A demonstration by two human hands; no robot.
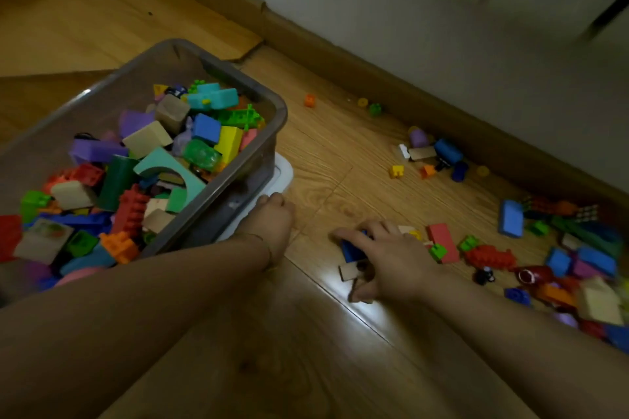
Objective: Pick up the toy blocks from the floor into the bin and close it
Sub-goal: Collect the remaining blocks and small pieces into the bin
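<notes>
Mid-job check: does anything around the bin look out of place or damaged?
Two things. The white lid lies under the bin, so it must come out before closing. Behind the bin, a floorboard end by the skirting looks cracked or lifted.

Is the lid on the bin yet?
No, the bin is open on top, its blocks showing, while the right hand grips a blue block on the floor.

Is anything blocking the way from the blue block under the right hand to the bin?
Only the left hand, resting low beside the bin at its near corner. The bin is open on top, and the right hand grips the blue block itself.
</notes>
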